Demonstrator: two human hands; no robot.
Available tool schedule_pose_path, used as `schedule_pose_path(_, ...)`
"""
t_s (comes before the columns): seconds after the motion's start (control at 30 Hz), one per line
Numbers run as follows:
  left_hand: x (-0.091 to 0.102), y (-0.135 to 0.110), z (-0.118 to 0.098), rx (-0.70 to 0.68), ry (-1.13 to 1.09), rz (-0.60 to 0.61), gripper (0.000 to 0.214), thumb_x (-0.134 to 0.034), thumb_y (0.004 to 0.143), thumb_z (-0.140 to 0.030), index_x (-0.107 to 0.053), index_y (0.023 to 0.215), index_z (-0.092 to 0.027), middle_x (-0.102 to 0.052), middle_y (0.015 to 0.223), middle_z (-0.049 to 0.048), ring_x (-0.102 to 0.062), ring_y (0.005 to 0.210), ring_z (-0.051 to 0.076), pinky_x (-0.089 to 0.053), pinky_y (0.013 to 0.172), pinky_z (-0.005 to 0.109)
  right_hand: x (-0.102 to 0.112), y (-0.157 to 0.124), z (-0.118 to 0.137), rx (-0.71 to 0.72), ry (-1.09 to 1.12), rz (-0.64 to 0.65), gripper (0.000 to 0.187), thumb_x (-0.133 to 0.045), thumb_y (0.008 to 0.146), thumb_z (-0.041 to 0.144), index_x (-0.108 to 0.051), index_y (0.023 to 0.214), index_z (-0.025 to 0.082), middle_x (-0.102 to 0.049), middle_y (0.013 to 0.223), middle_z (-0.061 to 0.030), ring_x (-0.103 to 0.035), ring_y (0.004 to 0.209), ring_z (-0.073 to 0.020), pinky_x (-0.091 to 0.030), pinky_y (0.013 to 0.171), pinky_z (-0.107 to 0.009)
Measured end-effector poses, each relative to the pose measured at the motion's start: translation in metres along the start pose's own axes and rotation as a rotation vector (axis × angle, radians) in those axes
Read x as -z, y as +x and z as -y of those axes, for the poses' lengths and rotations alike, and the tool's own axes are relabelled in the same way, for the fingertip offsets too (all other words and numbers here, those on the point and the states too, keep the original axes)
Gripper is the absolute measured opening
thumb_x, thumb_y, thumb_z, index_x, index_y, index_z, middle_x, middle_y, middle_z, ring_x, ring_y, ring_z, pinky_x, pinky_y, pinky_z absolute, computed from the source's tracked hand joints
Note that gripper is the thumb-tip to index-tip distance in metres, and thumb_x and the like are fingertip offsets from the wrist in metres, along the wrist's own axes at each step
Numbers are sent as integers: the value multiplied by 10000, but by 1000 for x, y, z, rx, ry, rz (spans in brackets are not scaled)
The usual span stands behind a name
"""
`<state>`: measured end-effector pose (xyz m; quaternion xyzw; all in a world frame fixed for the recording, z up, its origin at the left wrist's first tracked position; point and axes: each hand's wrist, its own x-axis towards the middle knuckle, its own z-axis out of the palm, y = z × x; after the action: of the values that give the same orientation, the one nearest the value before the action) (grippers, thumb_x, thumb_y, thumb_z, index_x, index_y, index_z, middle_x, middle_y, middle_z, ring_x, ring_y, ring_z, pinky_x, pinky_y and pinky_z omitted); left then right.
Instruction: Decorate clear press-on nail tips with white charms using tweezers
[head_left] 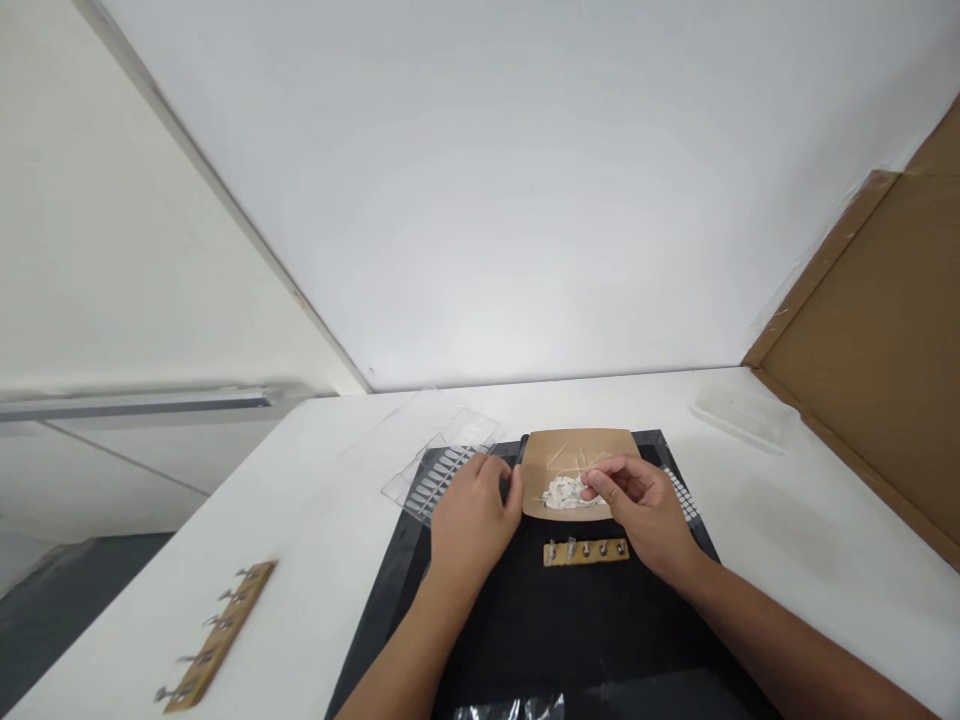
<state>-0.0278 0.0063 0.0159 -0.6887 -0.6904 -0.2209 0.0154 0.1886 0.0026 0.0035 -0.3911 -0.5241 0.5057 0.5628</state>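
My left hand [476, 510] rests at the left edge of a tan tray [536, 450], its fingers bent and the thumb apart from them. Beside it is a clear plastic case [416, 480] with a row of white, nail-shaped pieces [442, 475]. Over the tan tray, my right hand [649, 505] has thumb and index finger pinched together; whatever is between them is too small to make out. Under those fingertips lie a heap of small white bits [562, 493] and several thin pale sticks [559, 455]. A wooden strip with small metal stands [585, 553] lies just in front.
A black mat [555, 630] covers the middle of the white table [315, 480]. Another wooden strip with stands [221, 640] lies at left. At right are a sheet of white pieces [682, 495], a clear plastic lid [746, 418] and a cardboard panel [870, 350]. Clear wrapping [510, 710] lies in front.
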Motion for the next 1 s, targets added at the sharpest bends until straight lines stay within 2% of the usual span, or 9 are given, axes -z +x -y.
schedule_pose_path(0.13, 8, 4, 5, 135, 126, 266, 263, -543, 1004, -416, -693, 939, -209, -735, 970, 69, -705, 872, 252, -459, 668, 321, 5, 2, 2, 15, -24, -49, 269, -832, 891, 471, -762, 928, 214, -741, 813, -28, -731, 741, -180, -626, 760, -333)
schedule_pose_path(0.27, 9, 4, 8, 125, 167, 381, 324, -559, 997, -446, -742, 1044, -183, -733, 1126, 118, -720, 1017, 285, -524, 774, 349, 11, 4, 1, 74, -153, -67, 257, -778, 935, 473, -759, 944, 218, -721, 839, -40, -713, 775, -191, -589, 642, -287)
schedule_pose_path(0.43, 6, 4, 11, 77, 223, 458, 299, -580, 1002, -393, -772, 988, -164, -705, 1175, 148, -699, 1092, 311, -550, 851, 378, 17, 6, 3, 223, -429, -88, 193, -704, 993, 418, -762, 933, 244, -715, 947, -59, -682, 808, -194, -524, 525, -251)
schedule_pose_path(0.57, 3, 5, 13, 89, 193, 435, 238, -590, 1001, -313, -769, 926, -176, -718, 1139, 143, -644, 1177, 330, -531, 932, 396, 22, 10, 6, 393, -619, -65, 155, -637, 1036, 330, -768, 986, 262, -715, 969, -64, -675, 842, -194, -509, 504, -241)
schedule_pose_path(0.67, 1, 5, 14, 128, 169, 404, 168, -612, 982, -274, -740, 952, -170, -724, 1128, 141, -642, 1178, 325, -520, 945, 393, 26, 13, 6, 438, -686, -31, 152, -619, 1045, 301, -751, 991, 246, -685, 922, -63, -646, 802, -188, -508, 493, -240)
schedule_pose_path(0.73, 2, 6, 14, 156, 164, 390, 155, -579, 995, -252, -711, 994, -169, -726, 1140, 141, -658, 1167, 311, -524, 906, 376, 28, 13, 6, 448, -711, -20, 153, -615, 1048, 296, -742, 989, 237, -655, 876, -57, -626, 769, -184, -499, 484, -243)
schedule_pose_path(0.83, 7, 6, 13, 234, 170, 358, 203, -480, 1049, -273, -655, 1062, -170, -746, 1049, 136, -721, 1036, 300, -525, 781, 356, 30, 14, 5, 467, -743, -17, 157, -610, 1052, 291, -742, 987, 234, -634, 848, -49, -620, 757, -185, -500, 508, -257)
schedule_pose_path(0.93, 12, 6, 9, 306, 173, 230, 254, -410, 1089, -325, -605, 1145, -172, -764, 997, 130, -757, 932, 306, -512, 694, 341, 29, 15, 3, 480, -767, -10, 159, -605, 1055, 280, -741, 986, 236, -645, 851, -45, -634, 797, -193, -526, 586, -278)
schedule_pose_path(1.0, 12, 4, 4, 283, 152, 97, 294, -397, 1100, -342, -586, 1229, -156, -773, 1056, 150, -765, 978, 315, -529, 718, 344, 29, 16, 3, 470, -776, 2, 160, -606, 1054, 275, -736, 969, 235, -650, 847, -42, -638, 808, -196, -536, 633, -291)
